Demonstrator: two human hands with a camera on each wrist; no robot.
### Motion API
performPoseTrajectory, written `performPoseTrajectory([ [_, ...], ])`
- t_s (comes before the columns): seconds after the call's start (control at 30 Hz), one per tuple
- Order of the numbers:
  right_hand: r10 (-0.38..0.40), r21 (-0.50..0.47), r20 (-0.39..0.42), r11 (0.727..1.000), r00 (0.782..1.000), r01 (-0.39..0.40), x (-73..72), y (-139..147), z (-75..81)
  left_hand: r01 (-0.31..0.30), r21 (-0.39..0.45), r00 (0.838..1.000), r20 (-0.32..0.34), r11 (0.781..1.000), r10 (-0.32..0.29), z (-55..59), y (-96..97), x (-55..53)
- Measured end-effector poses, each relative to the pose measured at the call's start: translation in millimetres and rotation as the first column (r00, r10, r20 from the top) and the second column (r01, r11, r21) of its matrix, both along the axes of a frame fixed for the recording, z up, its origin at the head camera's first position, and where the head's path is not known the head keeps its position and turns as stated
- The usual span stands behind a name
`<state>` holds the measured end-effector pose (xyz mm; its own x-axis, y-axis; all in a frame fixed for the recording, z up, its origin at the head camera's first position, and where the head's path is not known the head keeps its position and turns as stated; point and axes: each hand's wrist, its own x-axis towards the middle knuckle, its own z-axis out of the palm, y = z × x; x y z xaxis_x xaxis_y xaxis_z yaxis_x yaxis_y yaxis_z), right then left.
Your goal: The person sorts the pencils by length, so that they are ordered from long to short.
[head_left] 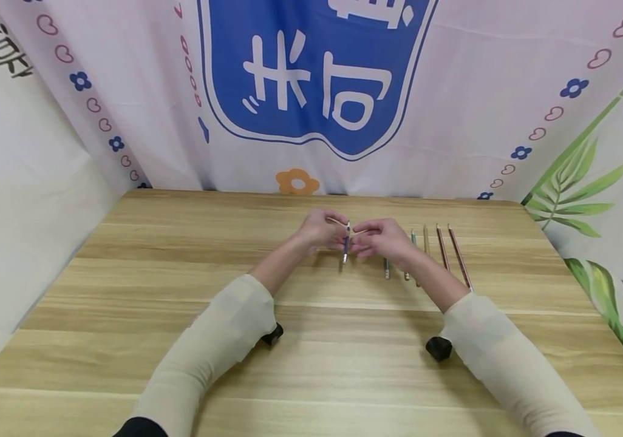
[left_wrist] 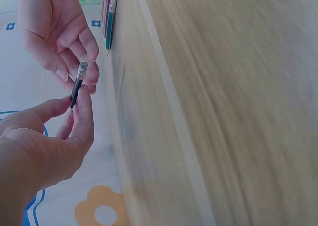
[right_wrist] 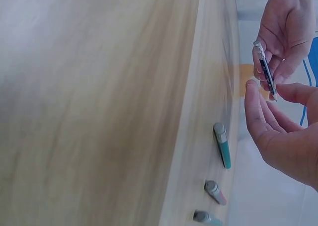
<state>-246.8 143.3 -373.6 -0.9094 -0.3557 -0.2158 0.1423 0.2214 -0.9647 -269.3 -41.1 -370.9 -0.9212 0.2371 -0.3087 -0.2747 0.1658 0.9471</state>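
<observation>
My left hand [head_left: 323, 230] pinches a dark pencil [head_left: 346, 244] between thumb and fingers above the far part of the table. The pencil's silver ferrule and eraser end point toward me in the head view. Close on its right is my right hand [head_left: 387, 238], fingers bent loosely with a gap between thumb and forefinger. In the right wrist view, the right thumb [right_wrist: 293, 92] is right by the pencil's pointed end. A teal pencil [right_wrist: 224, 149] lies on the table near the right hand, partly hidden by it in the head view.
Several more pencils lie in a row to the right, including a tan pencil [head_left: 426, 238] and a red-brown pencil [head_left: 459, 257]. The right forearm overlaps some of them. Behind the wooden table [head_left: 311, 364] hangs a printed curtain [head_left: 453, 121].
</observation>
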Motion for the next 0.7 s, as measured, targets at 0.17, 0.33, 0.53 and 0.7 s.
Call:
performPoseTrajectory([
  [0.17, -0.01, 0.0, -0.006, 1.0, 1.0, 0.01, 0.4, 5.6, -0.9, 0.005, 0.008, 1.0, -0.006, 1.0, -0.005, -1.4, 6.0, 0.1],
  [0.33, -0.014, 0.017, -0.015, 1.0, 1.0, 0.014, -0.4, 12.9, -1.6, 0.013, 0.013, 1.0, -0.008, 1.0, -0.013, -2.8, 12.4, -0.5],
  [0.53, -0.016, 0.023, -0.008, 1.0, 1.0, 0.016, -0.3, 22.7, -0.4, 0.025, 0.009, 0.999, -0.02, 1.0, -0.025, -5.7, 21.0, -1.0],
  [0.7, -0.012, 0.024, -0.008, 1.0, 1.0, 0.013, 0.6, 30.6, 0.2, 0.035, 0.023, 0.999, -0.017, 0.999, -0.035, -9.8, 30.4, -1.0],
])
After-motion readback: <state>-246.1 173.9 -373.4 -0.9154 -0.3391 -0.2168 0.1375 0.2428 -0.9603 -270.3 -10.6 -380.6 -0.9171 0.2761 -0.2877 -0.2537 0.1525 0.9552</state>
